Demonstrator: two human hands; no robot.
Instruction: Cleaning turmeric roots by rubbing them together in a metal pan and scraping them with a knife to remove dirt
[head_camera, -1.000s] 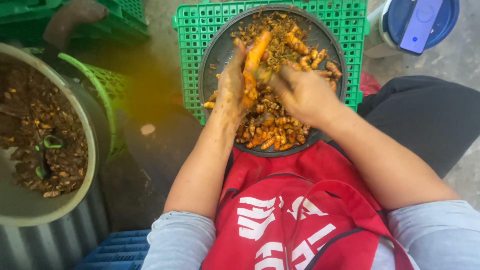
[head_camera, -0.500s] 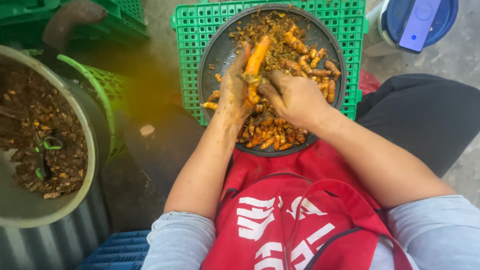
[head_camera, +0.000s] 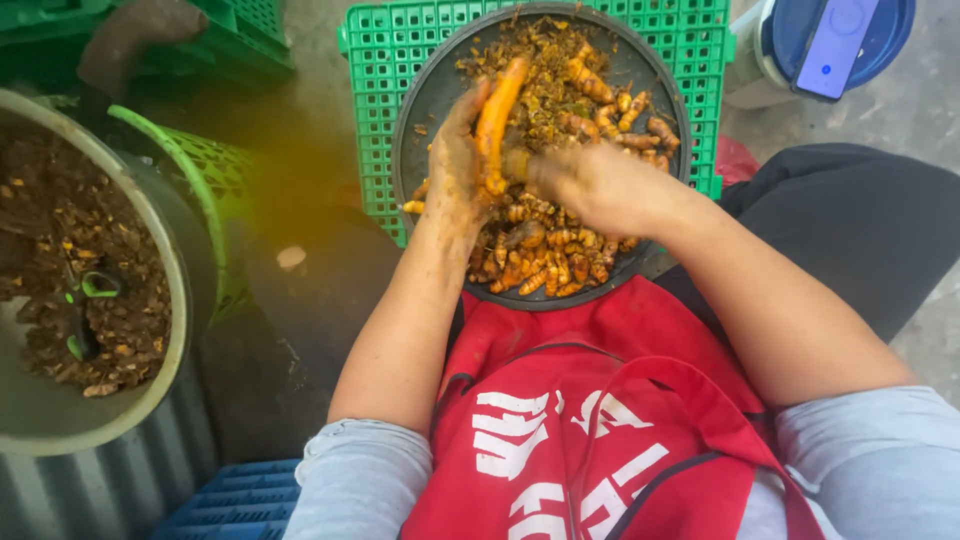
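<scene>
**Long orange root gripped over the pan**

I see the left hand (head_camera: 452, 165) w/ fingers wrapped round a long orange root (head_camera: 495, 120), held upright above the round dark pan (head_camera: 425, 100) on a green crate (head_camera: 370, 90). Right hand (head_camera: 585, 185) pinches its lower end; whether it holds a tool, can't tell. Root looks stiff, light, prob. slick w/ wet peel; best gripped mid-length, not the thin tip. More roots (head_camera: 540, 265) piled below.

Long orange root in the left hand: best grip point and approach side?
Grip the long orange root at its bare upper half, coming from the right, probably. It stands nearly upright over the round dark tray; the left hand covers its left side and lower end.
</scene>
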